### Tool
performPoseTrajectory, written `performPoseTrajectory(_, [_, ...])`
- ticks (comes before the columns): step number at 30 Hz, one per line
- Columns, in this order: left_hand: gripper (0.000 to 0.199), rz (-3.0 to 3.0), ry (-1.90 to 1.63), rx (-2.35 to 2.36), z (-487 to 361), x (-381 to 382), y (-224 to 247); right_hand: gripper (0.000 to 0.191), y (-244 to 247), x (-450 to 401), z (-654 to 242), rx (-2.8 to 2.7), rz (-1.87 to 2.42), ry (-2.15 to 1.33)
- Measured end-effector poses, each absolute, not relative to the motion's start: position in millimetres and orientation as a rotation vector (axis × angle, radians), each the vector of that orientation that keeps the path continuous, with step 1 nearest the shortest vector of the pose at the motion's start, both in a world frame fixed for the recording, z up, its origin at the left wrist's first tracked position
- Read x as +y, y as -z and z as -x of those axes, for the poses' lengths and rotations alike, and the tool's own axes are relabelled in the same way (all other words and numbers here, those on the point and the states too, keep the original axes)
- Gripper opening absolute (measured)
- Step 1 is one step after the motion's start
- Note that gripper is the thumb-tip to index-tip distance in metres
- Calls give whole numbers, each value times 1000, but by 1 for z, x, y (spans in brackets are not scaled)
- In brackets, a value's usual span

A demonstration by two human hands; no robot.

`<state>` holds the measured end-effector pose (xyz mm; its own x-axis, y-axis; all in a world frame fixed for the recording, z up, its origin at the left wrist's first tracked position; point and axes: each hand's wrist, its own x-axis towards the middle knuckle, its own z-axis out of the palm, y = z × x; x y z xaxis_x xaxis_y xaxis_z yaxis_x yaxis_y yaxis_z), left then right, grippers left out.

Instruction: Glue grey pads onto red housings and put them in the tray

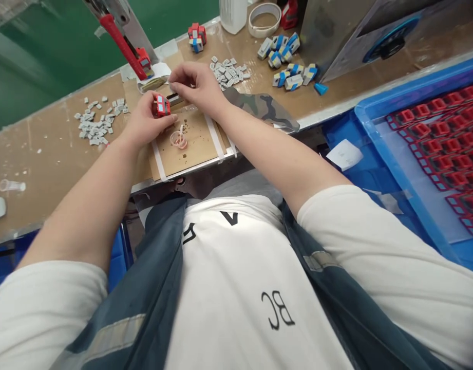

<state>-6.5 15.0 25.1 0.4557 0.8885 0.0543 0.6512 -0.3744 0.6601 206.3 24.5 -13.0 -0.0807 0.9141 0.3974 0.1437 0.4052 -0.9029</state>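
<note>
Between its thumb and fingers, my left hand (146,121) grips a small red toy vehicle body (163,105) with pale windows. My right hand (200,90) is closed in a pinch just beyond it, above a dark strip-like piece; what its fingertips hold, if anything, is too small to make out. Both hands are over a cardboard work board (193,134) edged with white tape. On the board lies a small clear pinkish plastic cup (178,139), with brown specks around it. Small grey parts lie in a left pile (95,123) and a right pile (229,73).
A red-handled press (123,46) stands behind the hands. Several blue-taped grey blocks (294,77), a tape roll (264,20) and a white bottle (233,15) sit at the back right. Camouflage cloth (259,107) lies under my right forearm. A blue tray (369,121) holds rows of red parts.
</note>
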Motion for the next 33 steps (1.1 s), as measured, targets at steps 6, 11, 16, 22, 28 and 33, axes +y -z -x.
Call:
performPoseTrajectory(6, [45, -2171, -641, 1273, -2, 19, -21, 38, 8, 13, -206, -1392, 995, -831])
performPoseTrajectory(11, [43, -2147, -592, 1425, -4, 16, -22, 42, 11, 10, -205, -1285, 988, -952])
performPoseTrajectory(16, [46, -2204, -366, 1525, -4, 8, -24, 35, 6, -1, -198, -1310, 1026, -1054])
performPoseTrajectory(22, [46, -2232, -258, 1527, -4, 10, -25, 33, 4, -6, -192, -1316, 1074, -1085])
performPoseTrajectory(28, [42, -2240, -245, 1480, -1, 12, -24, 34, 5, -6, -191, -1278, 1112, -1137])
performPoseTrajectory(33, [40, -2251, -239, 1478, -2, 13, -21, 31, 4, -7, -190, -1283, 1119, -1117])
